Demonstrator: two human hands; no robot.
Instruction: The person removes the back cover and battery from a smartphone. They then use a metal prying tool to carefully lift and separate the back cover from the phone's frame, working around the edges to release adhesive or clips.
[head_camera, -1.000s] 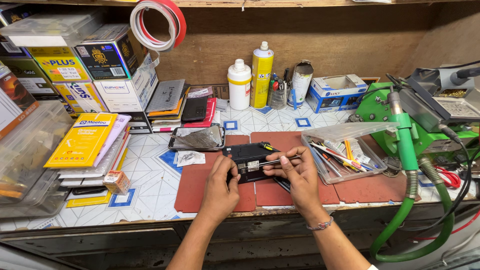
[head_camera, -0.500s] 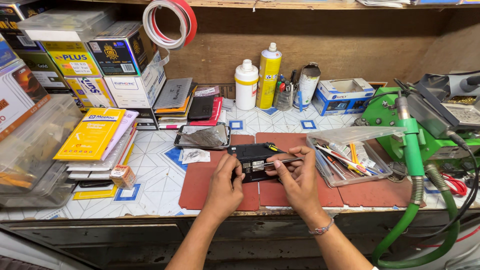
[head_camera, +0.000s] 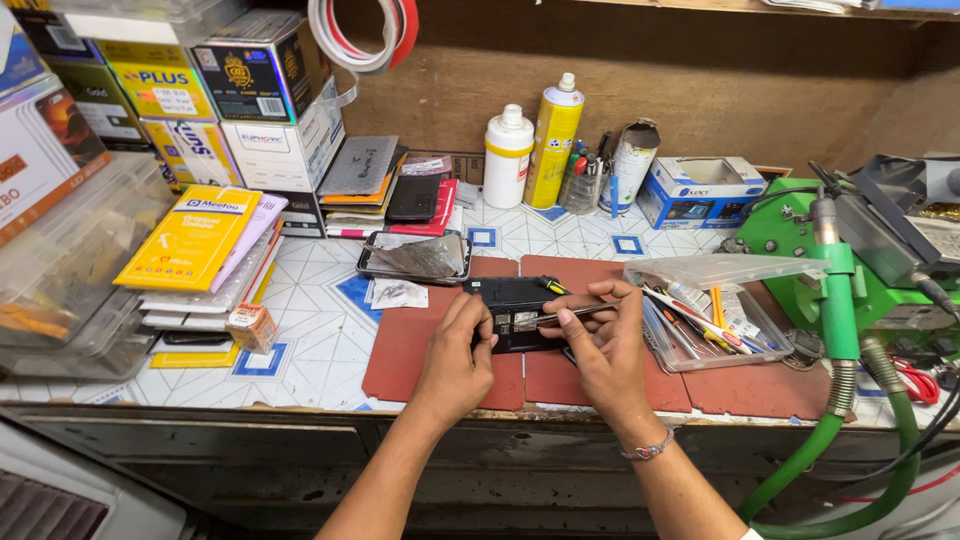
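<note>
Head view: left hand (head_camera: 455, 345) pinches the opened black phone (head_camera: 515, 310) at table centre; right hand (head_camera: 600, 340), at three o'clock, grips tweezers (head_camera: 560, 316), probing inside. Lifting the part seemingly needs steadiness.

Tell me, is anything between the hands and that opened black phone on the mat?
Nothing visible. The left hand grips the opened phone directly, and the right hand holds a slim tool onto its inside.

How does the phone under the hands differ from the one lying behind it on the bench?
The opened phone is dark, back off, held by the left hand and probed by the right hand. The second phone lies untouched, covered by crinkled film. Both lie flat.
</note>
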